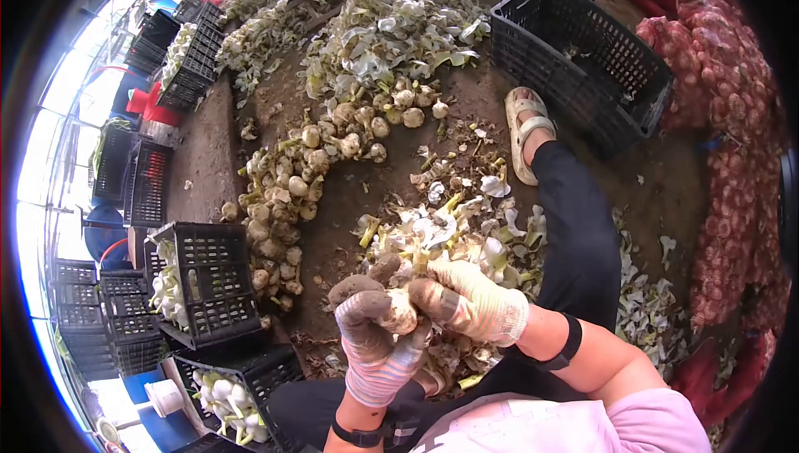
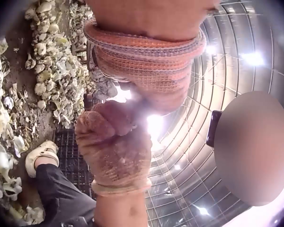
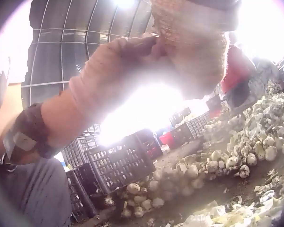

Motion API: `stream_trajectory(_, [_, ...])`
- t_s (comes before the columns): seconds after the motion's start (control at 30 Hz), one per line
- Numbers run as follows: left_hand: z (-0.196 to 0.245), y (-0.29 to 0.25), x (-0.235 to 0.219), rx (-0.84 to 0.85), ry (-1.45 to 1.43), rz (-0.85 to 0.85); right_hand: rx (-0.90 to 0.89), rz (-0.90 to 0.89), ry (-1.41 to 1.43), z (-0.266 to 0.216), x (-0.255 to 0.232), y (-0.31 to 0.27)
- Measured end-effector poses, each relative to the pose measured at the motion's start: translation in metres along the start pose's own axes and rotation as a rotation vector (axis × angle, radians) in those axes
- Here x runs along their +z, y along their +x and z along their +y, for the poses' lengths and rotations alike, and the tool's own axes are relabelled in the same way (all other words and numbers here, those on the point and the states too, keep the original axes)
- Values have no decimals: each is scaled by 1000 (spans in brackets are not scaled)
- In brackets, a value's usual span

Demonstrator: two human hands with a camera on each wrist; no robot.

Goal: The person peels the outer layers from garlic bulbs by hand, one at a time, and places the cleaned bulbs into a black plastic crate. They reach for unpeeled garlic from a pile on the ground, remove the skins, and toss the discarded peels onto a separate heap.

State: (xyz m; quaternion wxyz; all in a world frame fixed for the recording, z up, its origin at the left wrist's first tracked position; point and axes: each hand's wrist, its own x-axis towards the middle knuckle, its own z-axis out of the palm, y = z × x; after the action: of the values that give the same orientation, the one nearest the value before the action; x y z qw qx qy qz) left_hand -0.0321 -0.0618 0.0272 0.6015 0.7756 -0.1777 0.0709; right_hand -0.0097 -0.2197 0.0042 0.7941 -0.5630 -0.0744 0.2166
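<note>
A pale garlic bulb [image 1: 400,313] with a short upright stem sits between my two gloved hands, low in the middle of the head view. My left hand [image 1: 371,338], in a soiled striped knit glove, grips the bulb from the left with fingers curled round it. From the right, the thumb and fingers of my right hand [image 1: 473,301] pinch it near the stem. In the left wrist view the right hand [image 2: 120,153] meets the left hand [image 2: 146,87], and their fingers hide the bulb. Glare blurs the right wrist view.
Loose garlic skins [image 1: 441,224] lie below the hands. A curved row of garlic bulbs [image 1: 287,195] runs to a leafy heap [image 1: 391,24]. Black crates [image 1: 212,282] with garlic stand at left. A black crate [image 1: 578,57] and red mesh sacks [image 1: 724,161] are at right.
</note>
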Motion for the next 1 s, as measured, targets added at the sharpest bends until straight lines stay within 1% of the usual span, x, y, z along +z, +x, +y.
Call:
stream_trajectory(0.03, [3, -2, 0, -89, -24, 39, -54, -66, -86, -5, -3, -1])
stream_trajectory(0.07, [2, 2, 4, -127, -272, 116, -58, -64, -97, -4, -4, -1])
stream_trajectory(0.13, [-2, -2, -8, -145, -171, 81, -182, -98, -193, 4, -4, 2])
stream_trajectory(0.17, [0, -7, -9, -141, -177, 84, -144, -114, -157, 6, -3, 1])
stream_trajectory(0.2, [9, -9, -9, -253, -261, 101, -143, -115, -160, 1, -6, 1])
stream_trajectory(0.23, [15, -12, -11, -369, -342, 120, -157, -199, -296, -7, -10, 2])
stream_trajectory(0.27, [16, -13, -11, -373, -339, 127, -169, -286, -429, -10, -11, 2])
stream_trajectory(0.3, [17, -11, -11, -463, -390, 170, -358, -203, -542, -3, -10, 4])
stream_trajectory(0.33, [18, -10, -11, -552, -439, 213, -333, -185, -551, 0, -6, 7])
stream_trajectory(0.37, [13, -13, -9, -422, -296, 226, -289, -105, -441, 11, 0, 7])
stream_trajectory(0.4, [13, -14, -6, -307, -52, 260, -246, -20, -334, 16, 7, 8])
stream_trajectory(0.43, [2, -19, -11, -122, 225, 218, -244, -18, -334, 17, 12, 6])
stream_trajectory(0.47, [-11, -24, -15, 64, 496, 173, -10, 23, -42, 15, 16, 4])
stream_trajectory(0.5, [-12, -24, -14, 61, 488, 175, 223, 66, 248, 12, 19, 2])
stream_trajectory(0.57, [-15, -24, -13, 227, 583, 153, 196, 62, 271, 20, 19, 0])
stream_trajectory(0.6, [-16, -25, -13, 224, 580, 151, 166, 55, 302, 23, 18, 0])
stream_trajectory(0.67, [-16, -29, -14, -8, 227, 176, 210, 79, 296, 20, 19, 0])
stream_trajectory(0.73, [-5, -19, -15, -14, 236, 147, 87, 49, 261, 19, 17, 2])
stream_trajectory(0.77, [0, -16, -15, -199, 20, 169, 153, 43, 236, 13, 15, 1])
stream_trajectory(0.8, [1, -14, -15, -384, -199, 190, 160, 44, 235, 12, 12, 3])
stream_trajectory(0.83, [-3, -7, -20, -542, -279, 159, 108, -72, 172, 12, 9, 2])
stream_trajectory(0.87, [-14, -13, -33, -518, -564, -3, 55, -190, 111, 12, 5, 2])
stream_trajectory(0.9, [-23, -13, -33, -627, -729, -17, 31, -301, 122, 9, 1, 2])
stream_trajectory(0.93, [-32, -13, -33, -737, -894, -30, 32, -375, 119, 21, -3, 3])
stream_trajectory(0.97, [-43, -17, -37, -832, -844, -83, 8, -443, 107, 32, -8, 7])
stream_trajectory(1.0, [-39, -12, -38, -834, -841, -80, -20, -510, 92, 32, -8, 13])
